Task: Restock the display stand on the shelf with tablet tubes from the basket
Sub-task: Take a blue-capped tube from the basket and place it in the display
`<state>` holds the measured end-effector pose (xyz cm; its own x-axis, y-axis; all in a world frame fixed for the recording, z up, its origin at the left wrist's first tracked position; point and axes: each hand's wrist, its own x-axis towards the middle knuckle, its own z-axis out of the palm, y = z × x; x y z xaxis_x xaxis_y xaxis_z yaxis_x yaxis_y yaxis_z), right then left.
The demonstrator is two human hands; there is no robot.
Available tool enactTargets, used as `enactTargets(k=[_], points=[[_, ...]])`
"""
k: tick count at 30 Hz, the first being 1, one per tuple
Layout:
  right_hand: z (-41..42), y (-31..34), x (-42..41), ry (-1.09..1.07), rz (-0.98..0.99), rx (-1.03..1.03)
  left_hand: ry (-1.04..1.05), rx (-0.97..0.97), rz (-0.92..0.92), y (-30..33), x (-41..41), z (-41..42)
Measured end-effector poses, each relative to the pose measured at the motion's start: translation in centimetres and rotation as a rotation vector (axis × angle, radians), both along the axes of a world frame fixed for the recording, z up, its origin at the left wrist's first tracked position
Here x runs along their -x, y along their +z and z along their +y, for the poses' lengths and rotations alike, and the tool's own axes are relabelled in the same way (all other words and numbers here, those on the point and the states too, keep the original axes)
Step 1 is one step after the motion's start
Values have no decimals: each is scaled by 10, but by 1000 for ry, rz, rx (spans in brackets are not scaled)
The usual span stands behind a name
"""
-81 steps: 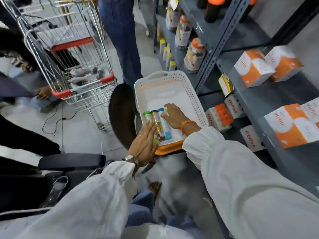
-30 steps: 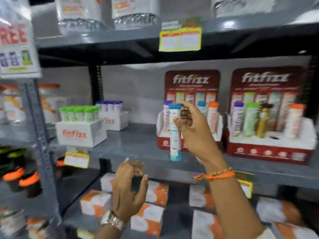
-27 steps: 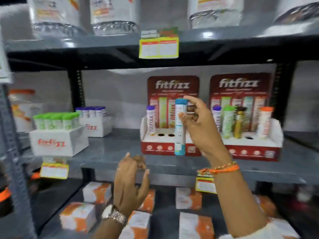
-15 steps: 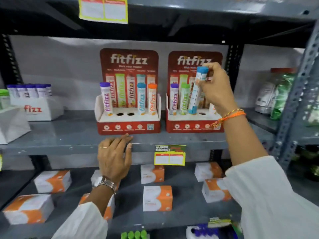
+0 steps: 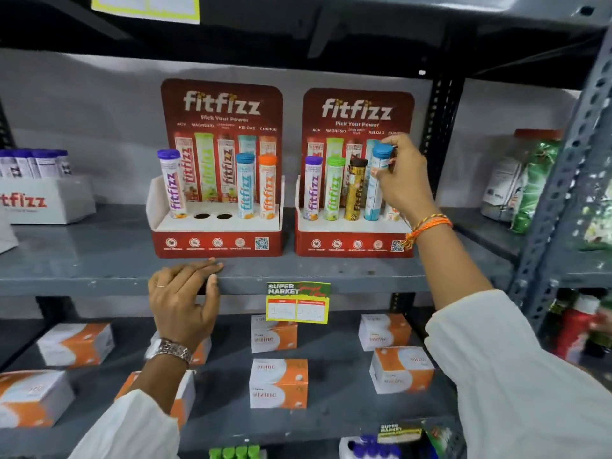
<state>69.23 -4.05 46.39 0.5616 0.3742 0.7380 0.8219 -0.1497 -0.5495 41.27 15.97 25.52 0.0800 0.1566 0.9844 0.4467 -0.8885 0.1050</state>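
The left hand lies flat and empty on the shelf edge. Right of it, the right hand has its grip closed on a blue-capped tube, standing in the right stand.

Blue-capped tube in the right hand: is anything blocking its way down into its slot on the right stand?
Nothing visible blocks it. The right hand holds the blue-capped tube by its top, its base already at the right stand, between the gold tube and an orange one mostly hidden by the hand. The slot itself is hidden.
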Motion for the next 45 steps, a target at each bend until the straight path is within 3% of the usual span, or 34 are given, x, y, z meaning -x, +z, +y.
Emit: enactTargets(k=[10, 17, 22, 34, 41, 45], points=[[-5, 15, -10, -39, -81, 150, 7, 24, -71, 0, -7, -3], [-11, 42, -7, -47, -151, 448, 39, 24, -97, 0, -9, -5], [-15, 53, -7, -21, -176, 541, 65, 0, -87, 1, -10, -4], [-11, 62, -3, -9, -147, 587, 119, -53, -51, -5, -13, 8], [-6, 57, -6, -104, -250, 456, 124, -57, -47, -8, -13, 9], [-7, 60, -12, -114, -286, 489, 109, -56, -31, -7, -11, 10]])
